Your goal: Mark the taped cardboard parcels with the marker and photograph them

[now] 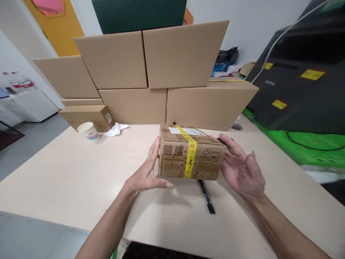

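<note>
A small brown cardboard parcel (188, 153) with a yellow tape band and a white label on top sits between my hands, just above the beige table (67, 180). My left hand (149, 171) presses flat against its left end, thumb under the front edge. My right hand (239, 167) holds its right end with fingers spread. A black pen (207, 197) lies on the table under the parcel's front right corner.
Large plain cardboard boxes (151, 79) are stacked along the table's far side. A paper cup (88, 130) and a crumpled white tissue (115, 129) lie at the back left. A black printer (299, 82) on a green mat (296, 144) stands at right.
</note>
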The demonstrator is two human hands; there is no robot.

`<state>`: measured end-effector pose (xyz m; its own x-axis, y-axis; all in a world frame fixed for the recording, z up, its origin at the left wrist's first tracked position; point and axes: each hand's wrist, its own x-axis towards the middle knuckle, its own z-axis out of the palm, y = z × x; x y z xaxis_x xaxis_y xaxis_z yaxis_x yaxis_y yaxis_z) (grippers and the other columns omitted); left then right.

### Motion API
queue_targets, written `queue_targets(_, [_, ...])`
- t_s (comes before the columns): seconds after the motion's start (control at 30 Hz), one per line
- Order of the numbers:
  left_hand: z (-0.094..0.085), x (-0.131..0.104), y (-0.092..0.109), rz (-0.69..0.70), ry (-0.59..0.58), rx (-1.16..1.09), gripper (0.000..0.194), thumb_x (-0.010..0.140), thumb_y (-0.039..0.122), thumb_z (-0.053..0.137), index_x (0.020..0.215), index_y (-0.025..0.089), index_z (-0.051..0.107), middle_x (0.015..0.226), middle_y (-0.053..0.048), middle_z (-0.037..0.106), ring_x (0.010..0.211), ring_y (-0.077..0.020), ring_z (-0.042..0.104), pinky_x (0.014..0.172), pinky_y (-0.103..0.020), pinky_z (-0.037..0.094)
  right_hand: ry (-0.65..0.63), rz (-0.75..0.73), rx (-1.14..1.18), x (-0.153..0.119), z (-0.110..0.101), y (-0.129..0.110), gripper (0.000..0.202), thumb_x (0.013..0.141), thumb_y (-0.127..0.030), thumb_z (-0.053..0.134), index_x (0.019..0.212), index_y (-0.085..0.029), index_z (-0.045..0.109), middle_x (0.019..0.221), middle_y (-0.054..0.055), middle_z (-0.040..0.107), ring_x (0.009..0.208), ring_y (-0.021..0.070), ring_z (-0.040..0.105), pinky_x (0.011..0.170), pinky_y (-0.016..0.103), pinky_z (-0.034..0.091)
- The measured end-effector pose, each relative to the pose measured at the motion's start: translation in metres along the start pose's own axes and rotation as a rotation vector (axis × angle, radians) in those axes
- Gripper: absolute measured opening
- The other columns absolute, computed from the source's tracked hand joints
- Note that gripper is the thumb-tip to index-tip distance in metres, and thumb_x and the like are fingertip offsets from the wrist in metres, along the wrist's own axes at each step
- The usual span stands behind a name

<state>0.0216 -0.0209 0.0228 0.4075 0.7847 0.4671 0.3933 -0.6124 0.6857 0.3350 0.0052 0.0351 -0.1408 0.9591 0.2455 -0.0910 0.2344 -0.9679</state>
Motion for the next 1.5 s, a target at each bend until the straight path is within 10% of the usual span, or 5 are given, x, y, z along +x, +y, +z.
queue_targets(0.3, [0.012,0.006,0.008,-0.104,0.231,-0.259,0.076,0.096,0.076,0.042,0.144,0.021,0.061,0.133,-0.015,0.07,0.133,-0.0383,0.06,0.116,-0.058,0.045,-0.071,-0.244,0.083,-0.006,0.004,0.004,0.053,0.095,-0.069,0.05,0.142,-0.047,0.06,0.155,-0.001,0.059,0.148,0.0341,0.049,0.115,0.062,0.044])
queue_targets(0.57, [0.01,-0.002,0.002,0.019,0.257,-0.08,0.087,0.095,0.068,0.056,0.167,0.036,0.018,0.165,-0.013,0.043,0.156,-0.0348,0.036,0.128,-0.059,0.027,-0.001,-0.19,0.144,-0.007,0.006,0.017,0.063,0.091,-0.068,0.062,0.148,-0.044,0.053,0.164,0.0,0.047,0.154,0.0347,0.039,0.121,0.061,0.041])
queue_targets(0.77, [0.011,0.001,0.007,0.077,0.276,-0.114,0.062,0.099,0.032,0.065,0.155,0.038,0.041,0.164,-0.008,0.044,0.155,-0.0269,0.038,0.128,-0.05,0.032,0.057,-0.167,0.06,-0.004,0.002,0.032,0.067,0.094,-0.074,0.048,0.151,-0.039,0.05,0.164,0.004,0.048,0.152,0.0353,0.043,0.117,0.061,0.046])
queue_targets(1.27, [0.021,0.013,0.012,-0.353,0.621,-0.521,0.05,0.089,0.05,0.075,0.13,0.021,0.069,0.125,-0.011,0.077,0.114,-0.0266,0.072,0.096,-0.039,0.059,-0.274,-0.299,-0.022,-0.01,0.006,0.018,0.059,0.089,-0.037,0.077,0.145,-0.044,0.06,0.169,-0.006,0.039,0.162,0.0307,0.021,0.132,0.059,0.018])
queue_targets(1.5, [0.02,0.011,0.008,-0.418,0.345,-0.694,0.066,0.092,0.057,0.069,0.15,0.027,0.056,0.16,-0.006,0.053,0.153,-0.0313,0.041,0.124,-0.043,0.039,-0.156,-0.073,0.175,-0.004,0.013,0.028,0.062,0.088,-0.041,0.078,0.146,-0.044,0.058,0.169,-0.004,0.039,0.16,0.0313,0.027,0.126,0.058,0.034])
